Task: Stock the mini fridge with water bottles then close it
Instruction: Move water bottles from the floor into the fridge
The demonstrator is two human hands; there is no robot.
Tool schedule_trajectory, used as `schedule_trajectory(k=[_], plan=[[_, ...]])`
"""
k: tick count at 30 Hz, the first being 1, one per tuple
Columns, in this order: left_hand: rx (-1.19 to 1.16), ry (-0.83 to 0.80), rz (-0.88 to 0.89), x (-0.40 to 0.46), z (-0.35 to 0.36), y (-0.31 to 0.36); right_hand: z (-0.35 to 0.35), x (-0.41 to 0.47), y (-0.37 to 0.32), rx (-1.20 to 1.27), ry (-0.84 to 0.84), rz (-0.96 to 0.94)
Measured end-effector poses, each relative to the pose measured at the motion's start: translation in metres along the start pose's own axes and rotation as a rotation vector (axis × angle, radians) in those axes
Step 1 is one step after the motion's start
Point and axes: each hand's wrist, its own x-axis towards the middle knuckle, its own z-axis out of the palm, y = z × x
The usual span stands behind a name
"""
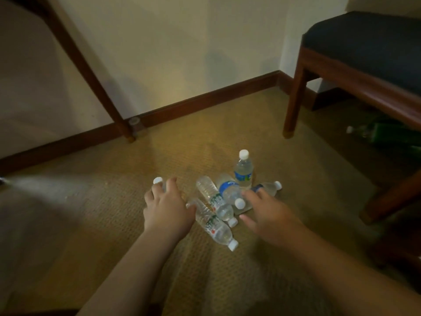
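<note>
Water bottles [218, 201] still litter the carpet [91, 224], no fridge visible; left hand [167, 210] wraps one, right hand [271, 218] spread open.

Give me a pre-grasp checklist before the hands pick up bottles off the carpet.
1. Left hand on a bottle: ok, its fingers wrap the bottle with the white cap; whether the grip is firm: cannot tell.
2. Right hand free: ok, open, fingers spread over the pile, gripping nothing.
3. Nearest target for right hand: ok, the lying blue-label bottle is at its fingertips.
4. Upright bottle stability: ok, standing, but close against the pile; a nudge might tip it.
5. Caps on: ok on every cap that shows.
6. Mini fridge location and door state: cannot tell, not in view.
</note>
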Motion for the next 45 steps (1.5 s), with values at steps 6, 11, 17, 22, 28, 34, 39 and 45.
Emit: schedule_trajectory(k=[6,11,17,22,28,34,39,45], plan=[[-0.211,0.143,-0.162,0.047,0.025,-0.026,0.027,0.063,-0.011,0.069,-0.15,0.197],[-0.373,0.15,-0.205,0.074,0.045,-0.024,0.052,0.064,-0.008,0.257,-0.086,0.261],[-0.494,0.291,-0.355,0.098,0.049,-0.029,0.055,0.063,-0.006,0.328,0.044,0.222],[-0.307,0.284,-0.195,0.075,0.047,-0.017,0.032,0.045,-0.012,0.301,0.235,0.193],[-0.278,0.391,0.168,0.034,-0.002,0.037,-0.045,-0.017,-0.001,0.362,0.463,0.069],[-0.226,0.298,0.535,-0.003,-0.064,0.13,-0.136,-0.116,0.021,0.256,0.696,0.133],[-0.223,0.225,0.841,-0.063,-0.085,0.21,-0.16,-0.217,0.036,0.125,0.851,0.289],[-0.345,0.061,1.123,-0.127,-0.076,0.277,-0.16,-0.311,0.072,0.071,0.991,0.575]])
